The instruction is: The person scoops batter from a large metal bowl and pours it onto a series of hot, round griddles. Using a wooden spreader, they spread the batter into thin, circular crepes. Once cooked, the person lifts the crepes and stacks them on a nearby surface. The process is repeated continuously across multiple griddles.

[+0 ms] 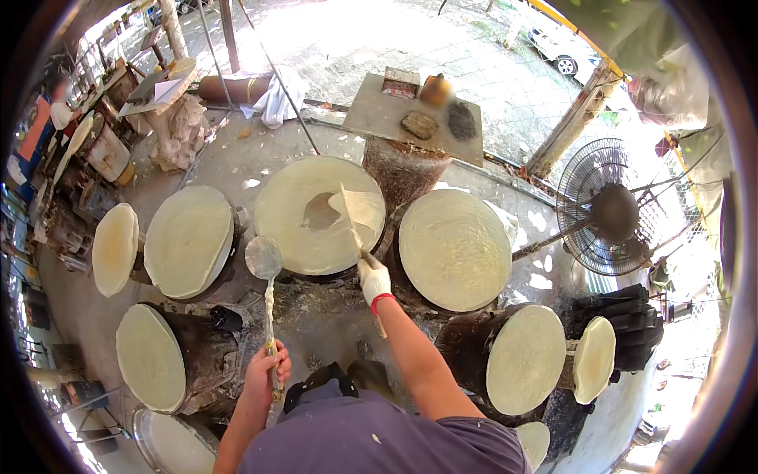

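My left hand (265, 368), bare, grips the handle of a metal ladle (264, 258), whose bowl is held up just left of the middle round griddle. A white glove with a red band at the wrist covers my right hand (373, 277), which holds a wooden spreader (351, 218) by its handle. The spreader's blade lies over a pale batter layer (290, 189) on the middle griddle, with some batter gathered at the blade. Near the griddle's centre a grey-brown patch (323, 211) shows through the batter. Batter clings to the ladle's handle.
More griddles with pale round sheets stand left (188, 243) and right (455, 250), others lower at both sides. Beyond is a board (379, 109) on a drum, bearing a stone-like block and a dark pad. A fan (616, 213) stands right. A person (61, 112) is far left.
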A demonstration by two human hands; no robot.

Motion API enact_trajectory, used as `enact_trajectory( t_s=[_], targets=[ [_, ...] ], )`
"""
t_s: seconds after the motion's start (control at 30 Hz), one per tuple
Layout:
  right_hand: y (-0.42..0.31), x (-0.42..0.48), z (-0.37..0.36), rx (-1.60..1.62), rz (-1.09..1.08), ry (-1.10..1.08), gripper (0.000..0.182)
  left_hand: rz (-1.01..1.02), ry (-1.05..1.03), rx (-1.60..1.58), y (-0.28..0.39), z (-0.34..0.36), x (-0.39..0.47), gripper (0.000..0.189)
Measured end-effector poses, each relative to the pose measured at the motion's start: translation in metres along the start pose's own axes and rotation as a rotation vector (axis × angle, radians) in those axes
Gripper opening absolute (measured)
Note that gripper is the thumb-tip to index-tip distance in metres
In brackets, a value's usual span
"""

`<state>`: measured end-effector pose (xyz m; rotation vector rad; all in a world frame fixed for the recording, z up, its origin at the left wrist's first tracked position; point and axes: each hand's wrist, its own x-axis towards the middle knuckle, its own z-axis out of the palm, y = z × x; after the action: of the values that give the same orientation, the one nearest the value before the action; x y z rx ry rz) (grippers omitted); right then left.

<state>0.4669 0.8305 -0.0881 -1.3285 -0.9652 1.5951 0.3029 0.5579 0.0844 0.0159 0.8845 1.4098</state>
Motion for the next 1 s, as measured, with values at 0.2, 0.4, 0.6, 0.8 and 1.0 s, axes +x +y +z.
enact_trajectory(
  t_s=[0.2,0.4,0.6,0.8,1.0],
  targets=[
    [0.039,0.016,-0.003,-0.180,-0.068,0.074,0.035,-0.042,0.037,-0.029,0.008,-0.009,0.003,0.020],
    [-0.038,0.033,-0.012,-0.425,-0.183,0.017,0.037,-0.037,0.059,-0.071,0.009,0.001,0.010,0.018],
    [-0.047,0.066,-0.008,-0.604,-0.174,-0.303,0.036,-0.060,0.128,-0.063,-0.005,0.015,0.023,0.017],
    [-0.051,0.064,-0.022,-0.500,0.074,-0.427,0.035,-0.062,0.222,-0.046,-0.017,0.022,0.027,0.013],
    [-0.045,0.102,-0.027,-0.199,-0.074,-0.269,0.034,-0.063,0.311,0.177,-0.010,0.024,0.052,0.008]
  ],
)
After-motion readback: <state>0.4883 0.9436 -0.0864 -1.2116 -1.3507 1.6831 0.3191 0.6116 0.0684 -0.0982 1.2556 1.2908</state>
